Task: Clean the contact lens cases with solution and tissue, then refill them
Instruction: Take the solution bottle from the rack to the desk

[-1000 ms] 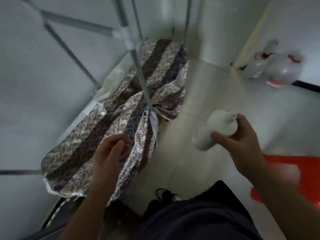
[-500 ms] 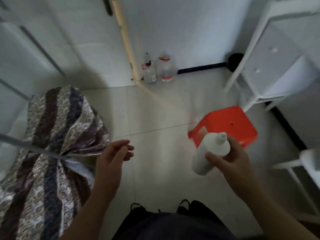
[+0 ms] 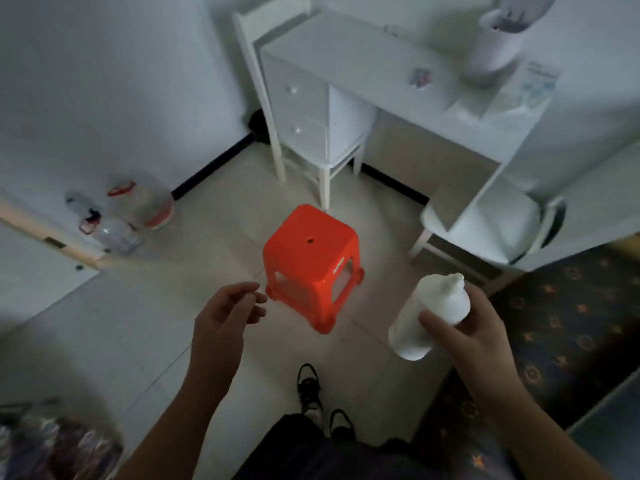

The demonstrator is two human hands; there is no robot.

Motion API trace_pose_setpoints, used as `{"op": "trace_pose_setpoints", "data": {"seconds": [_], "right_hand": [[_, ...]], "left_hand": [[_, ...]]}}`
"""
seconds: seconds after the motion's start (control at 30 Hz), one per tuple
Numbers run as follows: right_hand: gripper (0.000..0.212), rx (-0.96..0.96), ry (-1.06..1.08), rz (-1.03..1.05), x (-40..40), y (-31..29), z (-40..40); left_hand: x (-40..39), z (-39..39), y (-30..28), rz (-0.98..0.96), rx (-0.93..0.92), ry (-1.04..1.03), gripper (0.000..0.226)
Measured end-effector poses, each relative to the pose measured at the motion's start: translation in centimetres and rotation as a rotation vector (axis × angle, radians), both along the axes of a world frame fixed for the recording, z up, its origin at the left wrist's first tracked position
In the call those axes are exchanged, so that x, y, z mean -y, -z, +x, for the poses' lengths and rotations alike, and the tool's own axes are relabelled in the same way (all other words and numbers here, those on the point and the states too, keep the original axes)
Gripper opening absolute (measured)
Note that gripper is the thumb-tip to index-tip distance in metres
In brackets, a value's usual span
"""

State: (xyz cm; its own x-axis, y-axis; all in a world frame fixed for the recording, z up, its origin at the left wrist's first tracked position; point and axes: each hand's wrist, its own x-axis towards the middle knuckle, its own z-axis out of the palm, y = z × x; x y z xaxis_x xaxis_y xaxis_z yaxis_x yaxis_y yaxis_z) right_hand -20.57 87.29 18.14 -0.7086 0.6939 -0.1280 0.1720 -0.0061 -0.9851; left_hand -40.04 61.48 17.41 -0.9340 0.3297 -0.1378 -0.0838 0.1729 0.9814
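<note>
The right hand (image 3: 485, 337) grips the white solution bottle (image 3: 429, 317) around its body, thumb across the front, nozzle capped and tilted up and away from the person. The left hand (image 3: 225, 317) holds nothing; its fingers are loosely curled and relaxed. Just beyond and between the 2 hands stands a red stool (image 3: 311, 261) on the tiled floor. Well beyond the right hand is the white counter (image 3: 363, 64), carrying a white cup (image 3: 491, 46), a small item (image 3: 421, 77) too blurred to identify, and a pale packet (image 3: 533, 84) that may be tissue. No contact lens case can be confirmed in view. Judgement: the step in hand is carrying the solution to the work area; cleaning has not started. The next move calls for reaching the counter, locating the cases and freeing the left hand to open them.
</note>
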Motion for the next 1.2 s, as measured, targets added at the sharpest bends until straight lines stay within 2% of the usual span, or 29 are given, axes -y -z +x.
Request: {"op": "trace_pose_setpoints", "data": {"seconds": [0.17, 0.37, 0.5, 0.63, 0.77, 1.03, 1.2], "right_hand": [[0.058, 0.001, 0.164, 0.021, -2.3, 0.0, -1.9], [0.066, -0.019, 0.276, 0.035, -5.1, -0.7, -5.0], [0.053, -0.049, 0.342, 0.052, -8.2, -1.0, -6.6], [0.053, -0.064, 0.407, 0.045, -12.7, -0.4, -8.4], [0.049, -0.081, 0.4, 0.039, -18.7, 0.7, -10.2], [0.06, -0.029, 0.288, 0.021, -34.3, 0.5, -13.6], [0.066, 0.018, 0.258, 0.026, -41.8, -0.1, -15.0]], "left_hand": [[-4.4, -5.4, 1.0, 0.003, 0.004, 0.118, 0.029], [-9.7, -12.4, 0.7, 0.034, 0.004, 0.192, 0.032], [-14.5, -15.3, -0.3, 0.043, 0.005, 0.253, 0.027], [-20.0, -17.7, -0.6, 0.022, -0.002, 0.305, 0.024], [-26.2, -19.3, -0.5, -0.007, -0.002, 0.338, 0.027], [-42.0, -21.8, -1.9, -0.036, -0.041, 0.308, 0.02], [-48.9, -22.4, -2.5, 0.008, -0.023, 0.285, 0.019]]}}
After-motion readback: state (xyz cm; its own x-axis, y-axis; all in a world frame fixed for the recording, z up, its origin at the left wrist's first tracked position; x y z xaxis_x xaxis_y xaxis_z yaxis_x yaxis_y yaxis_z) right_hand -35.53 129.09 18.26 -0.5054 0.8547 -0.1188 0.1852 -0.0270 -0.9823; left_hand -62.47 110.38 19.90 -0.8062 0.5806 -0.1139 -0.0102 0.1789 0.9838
